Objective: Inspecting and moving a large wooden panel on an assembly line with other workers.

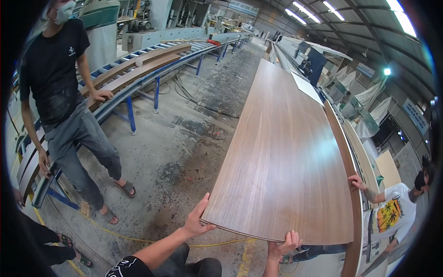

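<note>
A long, brown wood-grain panel (277, 157) stretches away from me, its near end closest to my body. My left hand (198, 219) is closed around the panel's near left corner, thumb and fingers on either side of the edge. Further right, my right hand (285, 245) grips the near edge, its fingertips curled over the top face. The undersides of both grips are hidden. At the panel's right edge a co-worker's hand (357, 182) touches the board. That person wears a white shirt (394, 210) with a printed picture.
On the left a roller conveyor (161, 69) with blue legs carries brown boards (138, 69). A masked person in a dark shirt (57, 69) leans there. Stacked boards (341, 147) lie along the panel's right side. A yellow hose (221, 243) runs over the stained concrete floor (170, 152).
</note>
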{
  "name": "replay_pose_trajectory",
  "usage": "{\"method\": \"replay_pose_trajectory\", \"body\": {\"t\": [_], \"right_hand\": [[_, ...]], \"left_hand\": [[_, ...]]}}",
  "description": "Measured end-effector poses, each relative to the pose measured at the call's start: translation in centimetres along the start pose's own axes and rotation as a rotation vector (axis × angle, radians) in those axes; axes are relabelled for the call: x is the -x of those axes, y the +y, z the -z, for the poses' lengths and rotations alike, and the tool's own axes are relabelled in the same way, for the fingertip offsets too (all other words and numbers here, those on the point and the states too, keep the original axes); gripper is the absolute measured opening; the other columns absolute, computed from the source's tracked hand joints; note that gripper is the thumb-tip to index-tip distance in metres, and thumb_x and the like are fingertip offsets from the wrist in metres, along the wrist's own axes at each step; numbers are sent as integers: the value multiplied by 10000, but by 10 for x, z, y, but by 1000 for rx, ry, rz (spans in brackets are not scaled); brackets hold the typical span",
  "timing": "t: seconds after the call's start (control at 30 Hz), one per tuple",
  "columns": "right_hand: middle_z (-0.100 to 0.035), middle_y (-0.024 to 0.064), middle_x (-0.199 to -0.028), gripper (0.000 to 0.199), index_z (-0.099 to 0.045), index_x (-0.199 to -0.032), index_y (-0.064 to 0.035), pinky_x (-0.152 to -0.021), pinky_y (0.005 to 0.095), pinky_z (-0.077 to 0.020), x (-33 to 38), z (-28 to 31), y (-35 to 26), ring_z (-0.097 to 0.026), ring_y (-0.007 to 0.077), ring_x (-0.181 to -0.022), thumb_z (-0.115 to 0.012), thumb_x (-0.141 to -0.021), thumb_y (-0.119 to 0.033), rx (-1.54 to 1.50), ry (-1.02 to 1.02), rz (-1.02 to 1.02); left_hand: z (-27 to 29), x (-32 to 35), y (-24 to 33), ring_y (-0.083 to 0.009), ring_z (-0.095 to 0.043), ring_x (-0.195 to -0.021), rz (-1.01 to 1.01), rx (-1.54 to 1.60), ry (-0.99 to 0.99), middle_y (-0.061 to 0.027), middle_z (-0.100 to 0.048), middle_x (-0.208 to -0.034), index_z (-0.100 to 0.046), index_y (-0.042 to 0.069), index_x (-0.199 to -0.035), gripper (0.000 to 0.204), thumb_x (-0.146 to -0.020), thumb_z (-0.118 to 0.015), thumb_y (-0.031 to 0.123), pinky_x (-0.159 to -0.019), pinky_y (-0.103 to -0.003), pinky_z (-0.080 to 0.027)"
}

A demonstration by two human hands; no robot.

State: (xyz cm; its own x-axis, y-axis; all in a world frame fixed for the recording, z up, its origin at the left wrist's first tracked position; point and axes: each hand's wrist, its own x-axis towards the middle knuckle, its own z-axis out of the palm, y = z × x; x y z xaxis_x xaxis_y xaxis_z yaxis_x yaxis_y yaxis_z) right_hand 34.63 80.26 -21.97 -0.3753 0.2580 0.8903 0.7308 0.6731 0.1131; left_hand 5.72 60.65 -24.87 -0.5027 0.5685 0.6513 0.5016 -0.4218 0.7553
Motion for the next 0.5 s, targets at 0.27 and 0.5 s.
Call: {"method": "replay_pose_trajectory", "body": {"t": [0.27,0.5], "right_hand": [[-683,196,-1094,609,-671,-1080,40,-907,506,-467,-10,51,19,-599,377,-1089,-741,-713,-441,20,-255,-46],[-588,203,-1287,580,-609,-1171,26,-1011,526,-401,-49,71,5,-531,382,-1214,-720,-788,-395,-83,-580,100]], "left_hand": [[-9,4,41,-335,-501,-1297,257,-266,-98,-166,-450,-1475,-305,67,-1509,739,-943,-591,446,-1044,-414,-435],[25,143,59,-383,-640,-965,936,-482,-467,-182,-671,-1020,-618,70,-1130,363,-962,-484,364,-787,-495,-517]]}}
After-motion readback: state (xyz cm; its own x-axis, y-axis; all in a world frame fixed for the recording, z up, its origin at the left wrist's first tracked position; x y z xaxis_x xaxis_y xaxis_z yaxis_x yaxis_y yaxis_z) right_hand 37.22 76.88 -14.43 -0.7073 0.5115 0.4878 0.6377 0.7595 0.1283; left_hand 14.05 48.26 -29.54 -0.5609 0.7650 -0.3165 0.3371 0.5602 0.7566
